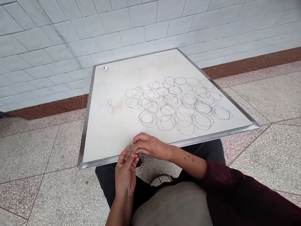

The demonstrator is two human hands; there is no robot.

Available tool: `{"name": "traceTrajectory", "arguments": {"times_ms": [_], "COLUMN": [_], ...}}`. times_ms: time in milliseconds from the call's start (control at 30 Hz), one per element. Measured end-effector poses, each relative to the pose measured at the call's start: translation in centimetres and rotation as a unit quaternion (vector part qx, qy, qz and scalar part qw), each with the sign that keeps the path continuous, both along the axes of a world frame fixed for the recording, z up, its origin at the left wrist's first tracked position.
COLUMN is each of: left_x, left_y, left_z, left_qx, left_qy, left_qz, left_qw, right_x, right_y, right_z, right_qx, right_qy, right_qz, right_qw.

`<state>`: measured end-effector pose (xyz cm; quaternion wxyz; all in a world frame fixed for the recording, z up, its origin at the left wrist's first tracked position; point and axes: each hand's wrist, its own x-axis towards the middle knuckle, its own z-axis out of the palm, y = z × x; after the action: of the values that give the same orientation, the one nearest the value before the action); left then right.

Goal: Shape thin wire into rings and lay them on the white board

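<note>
At the table's near edge, my left hand (125,166) pinches a thin orange wire (130,153) between thumb and fingers. My right hand (152,146) meets it from the right, its fingertips closed on the same wire close to the left thumb. The fingers cover most of the wire, so its full shape is hidden. Beyond my hands, many thin dark wire rings (168,110) lie spread and overlapping over the middle and right of the tabletop. A small wire twisted into a figure eight (110,106) lies apart on the left side.
The white table (101,138) has a metal-edged rim and stands by a tiled wall (117,25). A small red-and-white object (106,68) sits near its far left corner. My legs (105,182) are under the near edge, above a speckled stone floor (63,194).
</note>
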<state>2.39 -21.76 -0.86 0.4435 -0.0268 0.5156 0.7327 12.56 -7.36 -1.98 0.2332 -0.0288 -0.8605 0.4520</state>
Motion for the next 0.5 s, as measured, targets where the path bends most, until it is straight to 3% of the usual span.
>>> {"name": "traceTrajectory", "arguments": {"times_ms": [233,500], "left_x": [-0.7,-1.7], "left_y": [-0.3,-0.5], "left_z": [0.8,1.9], "left_qx": [-0.022,-0.049], "left_qy": [0.002,0.003], "left_qz": [-0.046,-0.111], "left_qw": [0.999,0.993], "right_x": [0.3,0.9], "right_y": [0.9,1.4], "right_z": [1.0,2.3], "right_qx": [-0.061,-0.053], "right_qy": [-0.025,-0.043], "right_qz": [0.032,0.085], "right_qw": [0.997,0.994]}}
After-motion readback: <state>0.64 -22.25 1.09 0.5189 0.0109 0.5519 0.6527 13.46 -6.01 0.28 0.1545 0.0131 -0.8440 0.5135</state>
